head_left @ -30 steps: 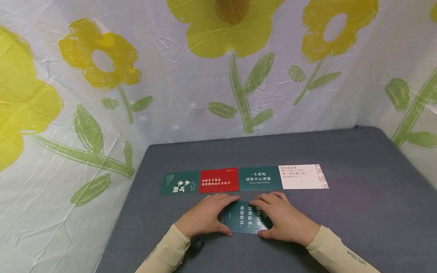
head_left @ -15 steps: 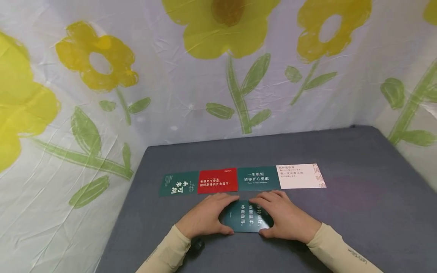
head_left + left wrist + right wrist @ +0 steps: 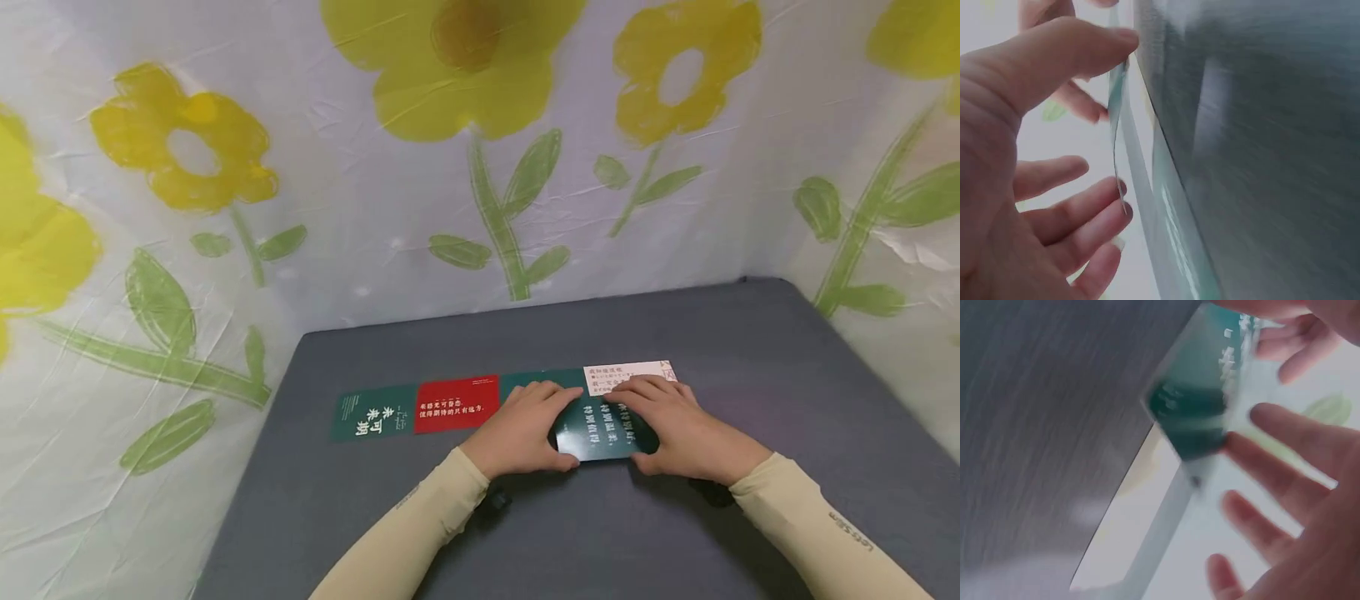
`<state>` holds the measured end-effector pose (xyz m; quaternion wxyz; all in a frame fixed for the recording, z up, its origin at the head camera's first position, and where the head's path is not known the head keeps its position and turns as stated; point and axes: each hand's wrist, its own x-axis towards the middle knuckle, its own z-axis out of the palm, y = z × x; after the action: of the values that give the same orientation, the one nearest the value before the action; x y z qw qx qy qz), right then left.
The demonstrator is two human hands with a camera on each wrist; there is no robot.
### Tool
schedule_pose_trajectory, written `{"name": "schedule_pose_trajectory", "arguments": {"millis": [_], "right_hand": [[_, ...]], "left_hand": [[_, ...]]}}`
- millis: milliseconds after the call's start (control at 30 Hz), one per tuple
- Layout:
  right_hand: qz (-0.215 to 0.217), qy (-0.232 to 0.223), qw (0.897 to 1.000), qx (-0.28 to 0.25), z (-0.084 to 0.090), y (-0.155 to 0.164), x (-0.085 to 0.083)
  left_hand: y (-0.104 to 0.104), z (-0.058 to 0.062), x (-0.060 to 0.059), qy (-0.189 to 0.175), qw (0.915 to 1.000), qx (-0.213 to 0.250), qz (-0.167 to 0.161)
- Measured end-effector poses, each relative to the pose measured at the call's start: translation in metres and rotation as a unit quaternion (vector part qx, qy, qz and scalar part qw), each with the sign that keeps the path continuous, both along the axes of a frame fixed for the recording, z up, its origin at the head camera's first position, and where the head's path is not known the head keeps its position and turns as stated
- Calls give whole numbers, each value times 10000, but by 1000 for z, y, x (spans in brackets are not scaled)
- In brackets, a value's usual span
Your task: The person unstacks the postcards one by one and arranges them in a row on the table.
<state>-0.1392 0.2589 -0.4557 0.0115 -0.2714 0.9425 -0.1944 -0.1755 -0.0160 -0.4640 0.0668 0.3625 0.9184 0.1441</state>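
Note:
Both hands hold one dark green card [image 3: 604, 428] with white lettering by its short edges. My left hand [image 3: 525, 423] is on its left edge and my right hand [image 3: 673, 419] on its right edge. The card hangs over the near parts of the third card [image 3: 519, 382], also green, and the white card [image 3: 628, 374] in a row. In the left wrist view the thumb [image 3: 1079, 53] and fingers pinch the thin card edge [image 3: 1116, 131]. The right wrist view is blurred; it shows the green card [image 3: 1197, 415] against my fingers [image 3: 1285, 450].
The row lies on a grey table [image 3: 750, 350]: a green card [image 3: 372, 412] at the left, then a red card [image 3: 457, 403]. A flower-printed sheet [image 3: 480, 167] hangs behind and at both sides. Bare grey surface [image 3: 585, 533] lies in front of the hands.
Both hands have carried the green card away from me and to the right, from in front of the row to over its third and fourth cards. The head view has swung right.

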Motion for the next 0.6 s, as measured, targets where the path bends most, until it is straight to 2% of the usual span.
{"name": "schedule_pose_trajectory", "arguments": {"millis": [167, 367, 600], "right_hand": [[-268, -196, 9994, 112, 2, 41, -13], [-626, -220, 9966, 481, 0, 80, -28], [-861, -253, 9909, 1007, -4, 121, -41]], "left_hand": [[51, 3, -24, 189, 9997, -124, -61], [107, 1, -52, 148, 9998, -73, -79], [160, 3, -69, 11, 9996, -225, -178]]}}
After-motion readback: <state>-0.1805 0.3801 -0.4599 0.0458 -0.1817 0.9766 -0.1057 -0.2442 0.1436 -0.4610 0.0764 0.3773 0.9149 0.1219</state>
